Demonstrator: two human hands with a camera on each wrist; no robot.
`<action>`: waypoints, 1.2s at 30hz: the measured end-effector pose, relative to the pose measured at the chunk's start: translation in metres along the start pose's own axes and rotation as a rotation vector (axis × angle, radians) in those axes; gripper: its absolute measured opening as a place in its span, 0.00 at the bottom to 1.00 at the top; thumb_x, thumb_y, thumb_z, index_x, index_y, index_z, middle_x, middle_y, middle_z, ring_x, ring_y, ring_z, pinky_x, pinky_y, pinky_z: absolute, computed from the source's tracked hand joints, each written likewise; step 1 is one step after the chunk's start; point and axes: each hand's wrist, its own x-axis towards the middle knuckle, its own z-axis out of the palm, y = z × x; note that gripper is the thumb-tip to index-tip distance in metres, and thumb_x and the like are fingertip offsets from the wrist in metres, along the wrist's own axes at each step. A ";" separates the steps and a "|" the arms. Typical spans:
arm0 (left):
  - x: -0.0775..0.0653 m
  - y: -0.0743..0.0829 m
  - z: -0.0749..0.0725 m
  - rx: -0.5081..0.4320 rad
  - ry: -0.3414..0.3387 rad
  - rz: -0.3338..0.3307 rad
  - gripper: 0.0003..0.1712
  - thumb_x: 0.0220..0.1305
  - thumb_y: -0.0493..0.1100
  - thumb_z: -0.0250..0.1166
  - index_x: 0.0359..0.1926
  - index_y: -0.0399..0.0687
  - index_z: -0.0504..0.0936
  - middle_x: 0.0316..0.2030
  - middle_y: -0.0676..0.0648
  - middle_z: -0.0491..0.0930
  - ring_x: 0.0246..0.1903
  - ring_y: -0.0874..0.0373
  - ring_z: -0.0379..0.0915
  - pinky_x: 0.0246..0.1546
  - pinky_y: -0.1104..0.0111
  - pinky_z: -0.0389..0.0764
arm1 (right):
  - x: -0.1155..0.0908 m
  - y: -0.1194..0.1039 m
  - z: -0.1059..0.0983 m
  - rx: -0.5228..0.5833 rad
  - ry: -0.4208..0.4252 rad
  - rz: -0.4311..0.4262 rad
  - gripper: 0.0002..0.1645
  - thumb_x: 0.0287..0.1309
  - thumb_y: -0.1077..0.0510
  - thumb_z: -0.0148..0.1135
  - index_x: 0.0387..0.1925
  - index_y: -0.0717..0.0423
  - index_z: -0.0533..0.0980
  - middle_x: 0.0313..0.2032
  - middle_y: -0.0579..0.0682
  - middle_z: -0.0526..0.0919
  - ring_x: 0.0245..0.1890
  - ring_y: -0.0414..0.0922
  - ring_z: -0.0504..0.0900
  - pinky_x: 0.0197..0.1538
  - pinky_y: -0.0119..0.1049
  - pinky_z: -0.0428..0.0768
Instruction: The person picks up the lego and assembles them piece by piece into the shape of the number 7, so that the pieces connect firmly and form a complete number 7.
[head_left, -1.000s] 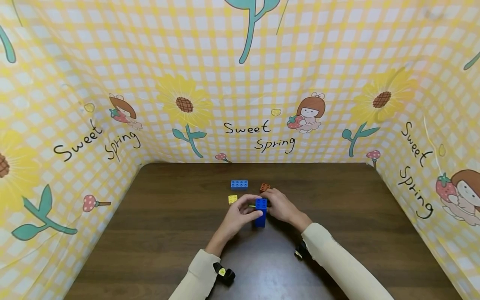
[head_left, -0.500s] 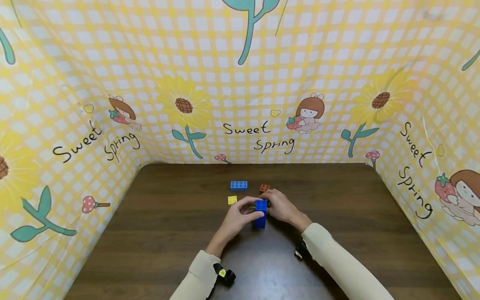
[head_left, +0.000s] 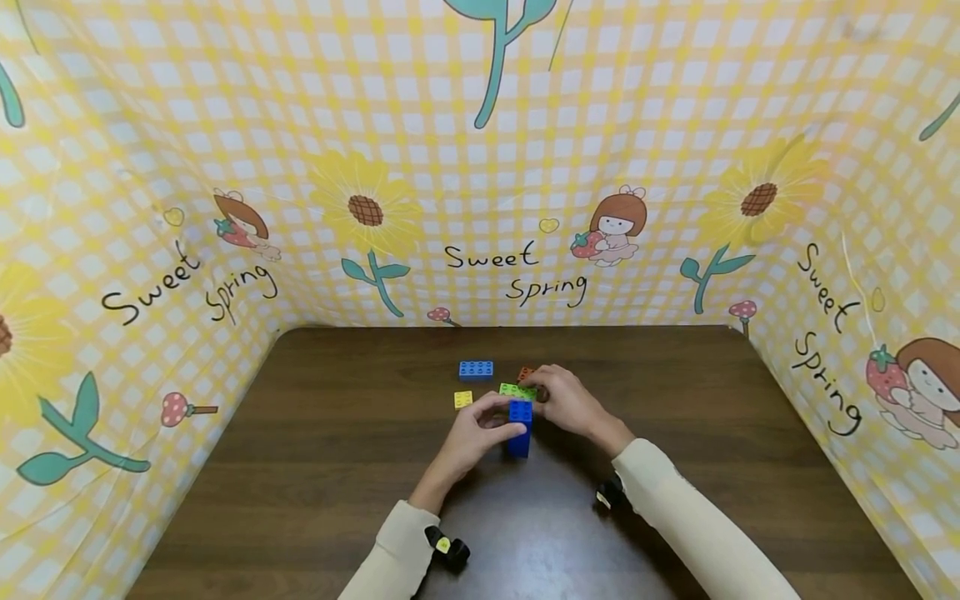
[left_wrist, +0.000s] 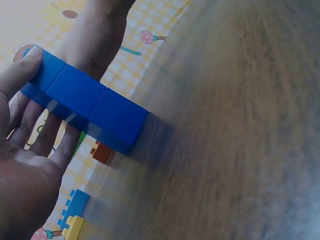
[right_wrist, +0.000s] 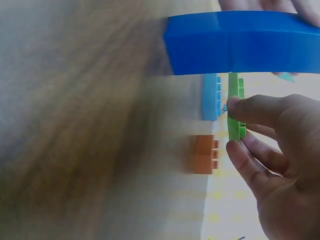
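A tower of three stacked blue building bricks stands upright on the table. My left hand holds it near the top, thumb on the near side and fingers round behind, as the left wrist view confirms. Just behind the tower, my right hand pinches a thin bright-green building plate by its right end. In the right wrist view the green plate is level and off the table, studs up, with the thumb on its near edge. The tower hides part of it there.
Behind the hands, a light-blue brick and a small yellow brick lie to the left. An orange brick sits beyond my right hand, partly covered by it. Checked cloth walls surround the brown table.
The right hand has lifted and shifted slightly right and back, bringing the green plate into clear view behind the tower. The left hand and the tower stay nearly still.
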 end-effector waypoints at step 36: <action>-0.002 -0.002 0.002 -0.016 0.003 -0.041 0.23 0.70 0.40 0.74 0.63 0.43 0.82 0.62 0.41 0.81 0.62 0.51 0.78 0.71 0.50 0.77 | -0.006 -0.049 -0.065 0.040 0.045 -0.059 0.19 0.64 0.56 0.77 0.56 0.53 0.87 0.51 0.51 0.88 0.41 0.47 0.85 0.41 0.32 0.85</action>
